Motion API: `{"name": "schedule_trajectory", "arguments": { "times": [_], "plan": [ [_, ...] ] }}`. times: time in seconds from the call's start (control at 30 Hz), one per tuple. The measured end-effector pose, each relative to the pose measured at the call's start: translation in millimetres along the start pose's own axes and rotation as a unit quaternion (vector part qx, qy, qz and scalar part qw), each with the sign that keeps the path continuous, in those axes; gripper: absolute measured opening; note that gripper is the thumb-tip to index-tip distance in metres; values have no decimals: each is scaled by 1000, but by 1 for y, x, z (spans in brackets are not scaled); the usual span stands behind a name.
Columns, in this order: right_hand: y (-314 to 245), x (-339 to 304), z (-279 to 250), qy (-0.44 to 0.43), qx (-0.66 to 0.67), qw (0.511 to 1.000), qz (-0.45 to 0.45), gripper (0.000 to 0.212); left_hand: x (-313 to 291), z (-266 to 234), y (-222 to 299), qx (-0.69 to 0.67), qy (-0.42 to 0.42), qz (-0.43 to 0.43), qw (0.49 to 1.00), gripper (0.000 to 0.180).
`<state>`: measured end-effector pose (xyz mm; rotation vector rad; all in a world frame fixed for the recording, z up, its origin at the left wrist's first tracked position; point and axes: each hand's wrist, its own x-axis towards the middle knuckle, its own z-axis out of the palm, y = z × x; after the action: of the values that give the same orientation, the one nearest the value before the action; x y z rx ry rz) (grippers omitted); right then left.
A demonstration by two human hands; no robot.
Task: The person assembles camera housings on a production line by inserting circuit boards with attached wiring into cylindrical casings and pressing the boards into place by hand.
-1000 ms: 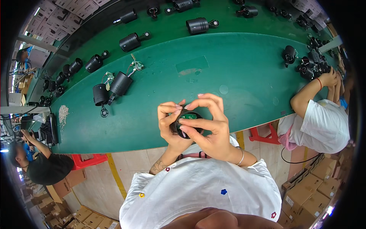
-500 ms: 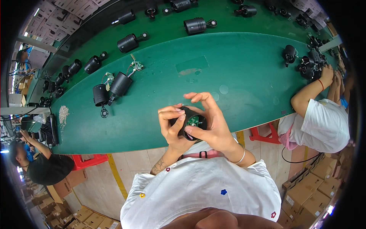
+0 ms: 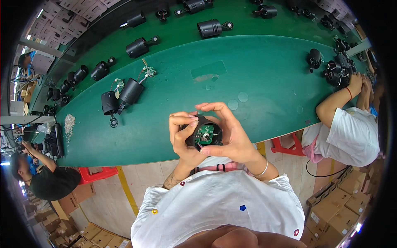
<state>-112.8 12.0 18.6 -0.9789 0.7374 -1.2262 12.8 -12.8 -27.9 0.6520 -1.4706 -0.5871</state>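
In the head view, pale labels show on the cartons point(image 3: 345, 202) at lower right, and dark printing marks a carton point(image 3: 68, 202) at lower left, too small to make out.

One black housing point(image 3: 202, 121) is at the centre of the frame, held over the near edge of the green bench point(image 3: 264, 82), its mouth facing up toward the camera and one green board point(image 3: 205, 138) showing inside. Two more housings point(image 3: 131, 91) lie left of centre, with two loose boards point(image 3: 149, 72) beside their upper ends. Two clear discs point(image 3: 242, 97) lie just above the right hand point(image 3: 233, 138); one heap of pale bits point(image 3: 69, 127) is at far left. The cluster point(image 3: 340, 68) at upper right overlaps too much to count.

The left hand point(image 3: 180, 134) curls its fingers and thumb closely around the housing's left side. The right hand cups the other side, half open, thumb at the lower rim, forefinger arched above.
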Motion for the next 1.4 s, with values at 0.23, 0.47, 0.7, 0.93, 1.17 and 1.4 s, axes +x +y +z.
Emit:
{"name": "schedule_trajectory", "arguments": {
  "times": [0.23, 0.47, 0.7, 0.93, 1.17, 1.4],
  "plan": [
    [6, 5, -15, 18, 34, 999, 8, 70, -1, 1, -5, 10, -35, -8, 999, 64],
    [-36, 52, -70, 81, -164, 976, -116, 48, 11, 18, -3, 114, 1, -97, 989, 49],
    [-48, 184, -211, 302, -650, 663, -218, 41, -2, 18, -16, 224, -161, -73, 958, 39],
    [-31, 229, -186, 326, -779, 481, -236, 37, -8, 14, -23, 223, -174, -82, 956, 33],
    [11, 247, -30, -111, -607, 728, -299, 43, -12, 14, -24, 230, -206, -59, 949, 28],
    [67, 248, 43, -323, -652, 639, -248, 69, -13, 13, -26, 228, -208, -76, 948, 31]
  ]
}}
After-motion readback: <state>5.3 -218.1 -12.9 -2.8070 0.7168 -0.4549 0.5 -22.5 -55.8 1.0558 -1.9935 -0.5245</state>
